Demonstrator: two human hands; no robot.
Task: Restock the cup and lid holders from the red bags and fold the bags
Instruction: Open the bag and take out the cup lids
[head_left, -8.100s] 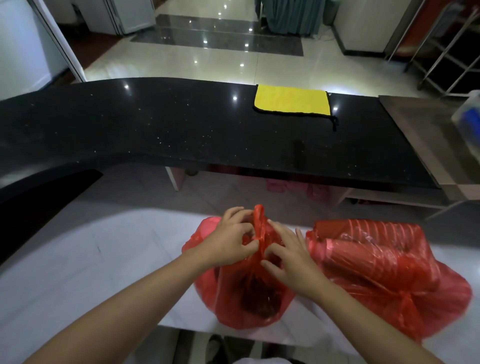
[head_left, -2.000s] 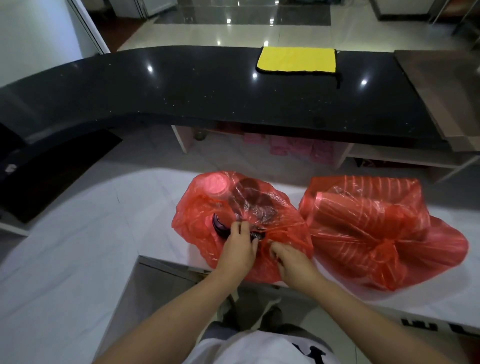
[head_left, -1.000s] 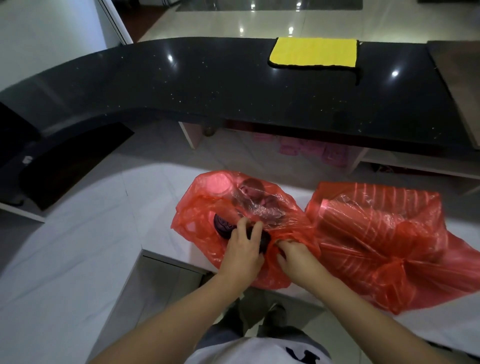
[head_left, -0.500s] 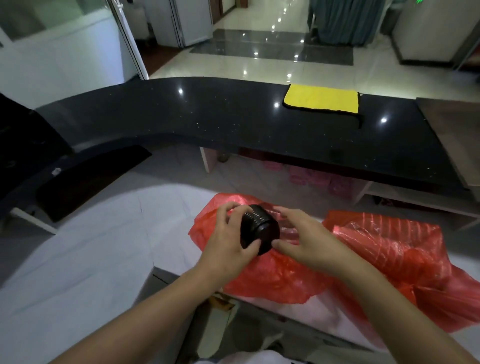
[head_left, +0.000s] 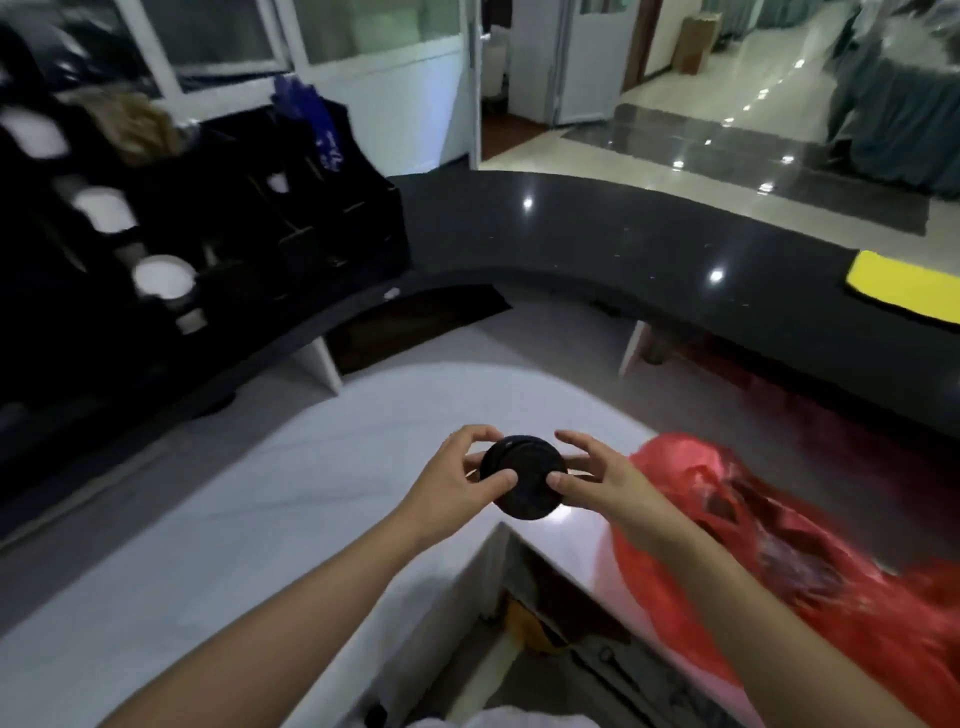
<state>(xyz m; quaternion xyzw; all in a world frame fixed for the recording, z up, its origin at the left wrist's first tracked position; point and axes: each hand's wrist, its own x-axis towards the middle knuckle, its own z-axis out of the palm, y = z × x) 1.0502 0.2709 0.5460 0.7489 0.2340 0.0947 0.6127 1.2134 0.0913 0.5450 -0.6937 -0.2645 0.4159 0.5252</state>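
A stack of black lids is held in the air above the white counter, in front of me. My left hand grips its left side with thumb and curled fingers. My right hand pinches its right side. An opened red bag lies on the counter to the right, blurred. The black cup and lid holder stands at the far left on the dark bar top, with white cups in its round slots.
A curved black bar top runs behind the white counter. A yellow cloth lies on it at the far right. A gap in the counter opens just below my hands. Glass doors and a shiny floor lie beyond.
My view has swung left, bringing the black holder into sight. The lid stack has come out of the red bag and moved left, now held by both hands.
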